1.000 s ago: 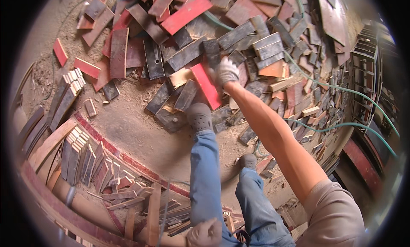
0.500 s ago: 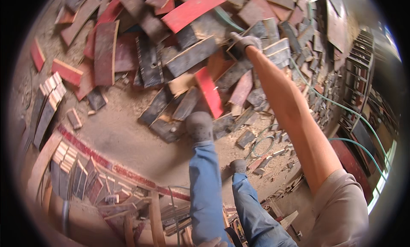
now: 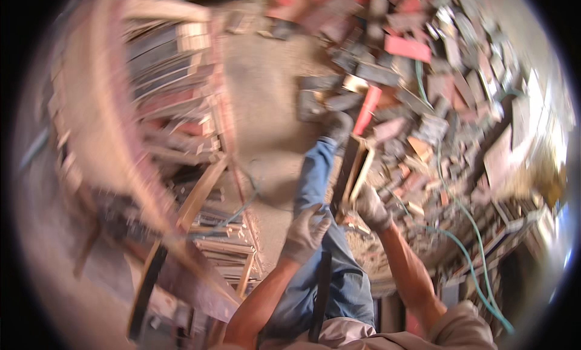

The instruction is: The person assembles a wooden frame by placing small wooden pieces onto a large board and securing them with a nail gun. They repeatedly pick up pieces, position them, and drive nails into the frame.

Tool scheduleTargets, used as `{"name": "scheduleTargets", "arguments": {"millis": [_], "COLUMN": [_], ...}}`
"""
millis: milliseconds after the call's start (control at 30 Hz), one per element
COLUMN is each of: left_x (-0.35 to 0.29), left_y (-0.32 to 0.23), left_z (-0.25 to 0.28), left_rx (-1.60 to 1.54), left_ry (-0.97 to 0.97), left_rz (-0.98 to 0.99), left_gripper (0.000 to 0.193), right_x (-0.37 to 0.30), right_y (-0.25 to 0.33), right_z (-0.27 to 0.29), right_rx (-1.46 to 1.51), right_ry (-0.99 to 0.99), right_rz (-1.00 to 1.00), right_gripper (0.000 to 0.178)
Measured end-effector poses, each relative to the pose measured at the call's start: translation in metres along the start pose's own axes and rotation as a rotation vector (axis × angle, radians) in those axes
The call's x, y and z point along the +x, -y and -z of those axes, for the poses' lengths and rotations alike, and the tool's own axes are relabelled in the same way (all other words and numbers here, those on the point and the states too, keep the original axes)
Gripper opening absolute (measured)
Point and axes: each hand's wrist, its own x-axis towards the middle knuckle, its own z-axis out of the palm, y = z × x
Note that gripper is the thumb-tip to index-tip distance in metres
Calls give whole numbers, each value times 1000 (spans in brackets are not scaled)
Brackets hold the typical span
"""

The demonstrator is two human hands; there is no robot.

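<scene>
My right hand (image 3: pixel 373 208), in a greyish work glove, grips the near end of what look like two short wooden boards (image 3: pixel 349 179), dark-faced with pale cut edges. They stand close together beside my lower leg, a narrow gap between them. My left hand (image 3: pixel 304 234), also gloved, is in front of my thigh with its fingers apart and nothing in them. Beyond the held boards a bright red board (image 3: pixel 367 110) lies at the edge of a loose heap of dark and red wood offcuts (image 3: pixel 378 73). Motion blurs the scene somewhat.
On the left, boards are stacked in rows behind a reddish edge (image 3: pixel 219 89) and timber posts (image 3: pixel 203 189). Dusty floor (image 3: pixel 257 83) runs between stacks and heap. A green hose (image 3: pixel 475 229) crosses the scraps at right, near a rack (image 3: pixel 514 229).
My view has swung left, toward the stacked boards. My right hand has come back from the heap to beside my leg, bringing boards. My left hand has risen into fuller view.
</scene>
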Motion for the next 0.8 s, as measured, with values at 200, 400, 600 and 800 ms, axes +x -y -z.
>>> {"name": "scheduleTargets", "arguments": {"millis": [200,400,600,800], "left_x": [-143,-301,-418,-543], "left_y": [-20,-3,53,246], "left_z": [32,111,281,468], "left_rx": [-294,-480,-449,531], "left_ry": [-146,-293,-716,-1275], "left_rz": [-190,-281,-448,-94], "left_gripper": [93,69,77,64], "right_x": [-136,-219,-237,-212], "right_y": [-22,-82,-154,-211], "right_z": [-141,-265,-371,-461], "right_rx": [-803,-902,-869,-1263], "right_ry": [265,522,255,217], "right_rz": [242,50,355,331], "right_gripper": [66,73,67,50]}}
